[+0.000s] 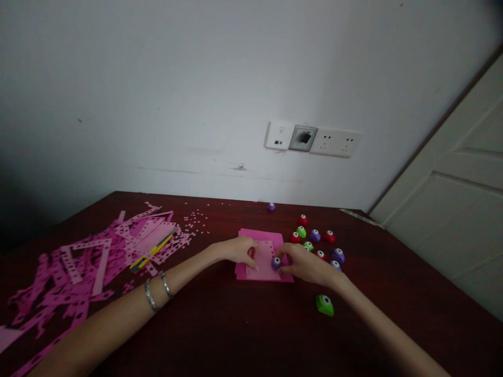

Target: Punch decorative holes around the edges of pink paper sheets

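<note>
A light pink sheet of paper [261,262] with a row of small punched holes along its top edge lies on a stack of darker pink paper [277,240]. My left hand [241,250] rests at the sheet's left side, its thumb and curled fingers holding the paper. In my right hand [301,262] is a purple craft punch [276,263], gripped between thumb and fingers at the sheet's right edge. Whether the paper sits inside the punch's slot is too small to tell.
Several red, green and purple craft punches [329,236] stand right of the paper; a green punch [325,305] lies nearer. Pink punched strips [106,256] heap at left with a yellow utility knife [153,251]. A ruler-like strip [361,217] lies far right; sockets [336,142] are on the wall.
</note>
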